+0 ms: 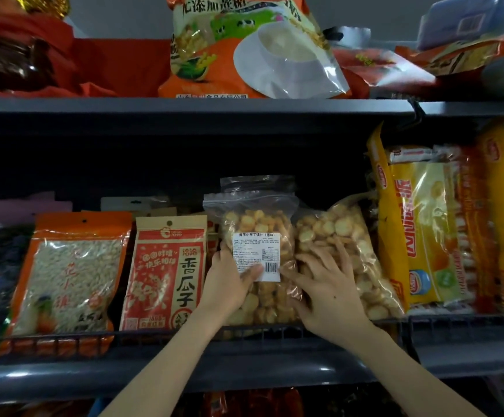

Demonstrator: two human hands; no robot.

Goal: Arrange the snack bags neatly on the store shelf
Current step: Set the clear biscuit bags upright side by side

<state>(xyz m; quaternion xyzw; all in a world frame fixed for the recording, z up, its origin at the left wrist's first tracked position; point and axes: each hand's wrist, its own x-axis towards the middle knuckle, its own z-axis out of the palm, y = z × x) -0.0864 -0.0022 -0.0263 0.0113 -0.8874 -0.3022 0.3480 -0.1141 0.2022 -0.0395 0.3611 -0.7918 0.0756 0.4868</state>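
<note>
A clear zip bag of small round biscuits [258,227] with a white label stands upright in the middle shelf. My left hand [229,281] grips its lower left side, thumb across the label. My right hand [324,293] lies flat, fingers spread, over the seam between this bag and a second clear biscuit bag [344,236] that leans to the right beside it. Left of them stand a red and brown sunflower seed bag [166,272] and an orange bag of pale kernels [70,278].
Yellow and orange biscuit packs [443,230] fill the shelf's right side. A low wire rail [184,335] runs along the shelf front. Above, the upper shelf [184,105] holds a large orange cereal bag [244,46] and red packs. Dark bags sit far left.
</note>
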